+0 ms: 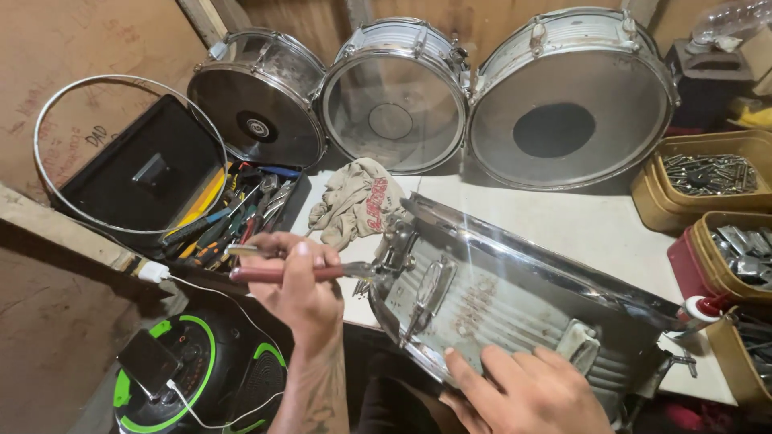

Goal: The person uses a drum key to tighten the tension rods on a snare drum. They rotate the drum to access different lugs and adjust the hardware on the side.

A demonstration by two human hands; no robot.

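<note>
A chrome snare drum shell (498, 297) lies on its side at the white table's (563, 217) front edge. My right hand (523, 394) presses flat on its ribbed side, fingers spread, near a metal bracket (577, 337). My left hand (297, 281) is shut on a tool with a dark red handle (265, 274), whose metal tip meets a lug fitting (386, 261) at the shell's left rim. A second thin metal tool (241, 251) also sits in that hand.
Three silver drums (257, 96) (394, 96) (571, 96) lean against the back wall. A crumpled beige rag (358, 201) lies behind the shell. An open black toolbox (233, 217) and a metal hoop (48, 128) sit left. Tubs of metal hardware (708, 173) stand right. A green-trimmed speaker (201, 378) with a phone is below.
</note>
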